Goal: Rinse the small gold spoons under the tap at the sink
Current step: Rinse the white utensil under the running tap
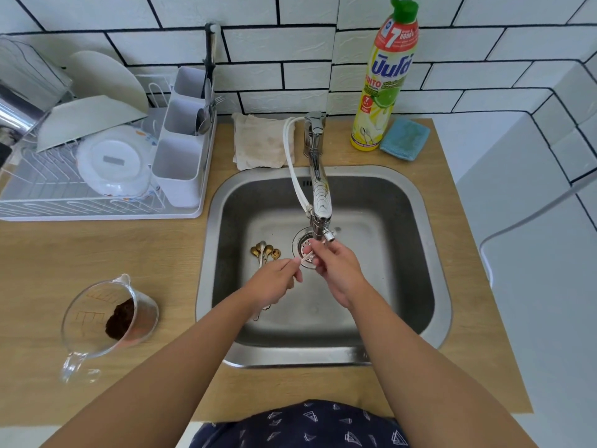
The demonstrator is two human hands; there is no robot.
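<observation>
Nearest the camera, at the desk's front edge, is the person's dark patterned shirt [300,425], with both forearms reaching forward over the sink [429,253].

At the desk's left edge a glass measuring jug [109,313] lies tipped, dark grounds inside. Behind it, at the back-left corner, stands a white dish rack [97,169] with plates and a cutlery caddy.

In the sink basin, left of the drain, a cluster of small gold spoons [265,251] lies on the steel floor, bowls pointing to the back, handles running under the left hand [274,282]. That hand's grip is closed in a pinch on one end of a thin pale handle, apparently one spoon [306,257]. The right hand [336,270] has its fingers curled on the other end, just below the tap [319,195] spout. Whether water is running I cannot tell.

These spoons look light, stiff and thin, and wet metal is likely slippery, so a pinch on the handle near the bowl should hold best; one dropped near the drain would be awkward to recover.

On the back edge sit a folded cloth [261,140], a dish-soap bottle [384,79] and a blue sponge [405,139].
</observation>
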